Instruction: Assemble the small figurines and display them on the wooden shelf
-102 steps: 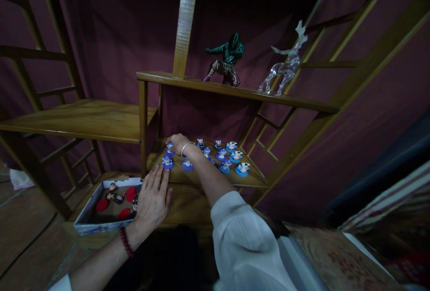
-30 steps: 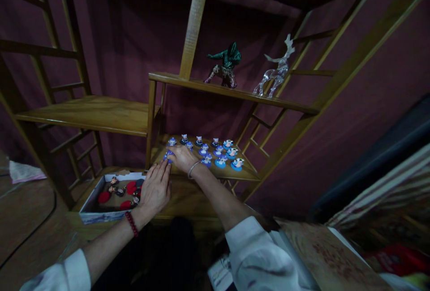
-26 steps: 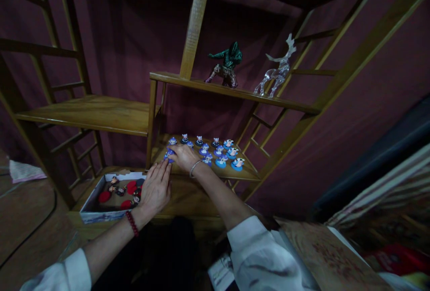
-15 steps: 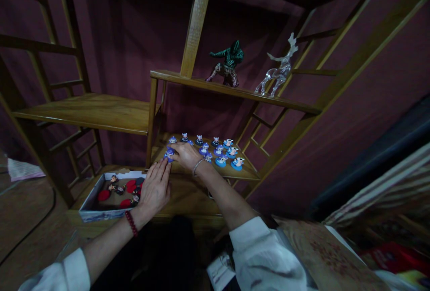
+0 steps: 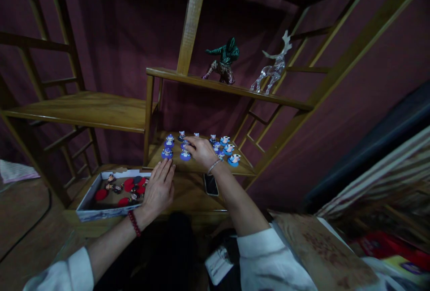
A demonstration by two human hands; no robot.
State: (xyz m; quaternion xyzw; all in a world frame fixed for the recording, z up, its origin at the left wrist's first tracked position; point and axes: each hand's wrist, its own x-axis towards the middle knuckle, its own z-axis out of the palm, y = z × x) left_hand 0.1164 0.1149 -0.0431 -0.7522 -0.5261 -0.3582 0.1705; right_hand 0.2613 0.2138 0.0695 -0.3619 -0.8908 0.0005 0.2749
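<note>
On the lower shelf (image 5: 154, 160), small figurines on round bases stand in rows. My right hand (image 5: 201, 151) reaches over them from the right, thumb and index finger closed around a purple figurine (image 5: 184, 144); its palm hides part of the rows behind. Just in front is another purple figurine (image 5: 185, 154). My left hand (image 5: 159, 188) lies flat with fingers stretched at the shelf's front edge, holding nothing. Its fingertips are close to a purple figurine (image 5: 167, 152). Blue-based figurines (image 5: 234, 160) stand at the right end.
An open box (image 5: 101, 214) with red-based figurines sits left of my left hand. A phone (image 5: 211, 185) lies on the bottom board under my right forearm. Above, a green-and-bronze statue (image 5: 224, 60) and a clear deer (image 5: 273, 72) stand on the upper shelf (image 5: 201, 83).
My right hand has moved right, from the front-left purple figurine to another purple one in the rows. The left purple figurines are now uncovered. My left hand stays by the shelf edge.
</note>
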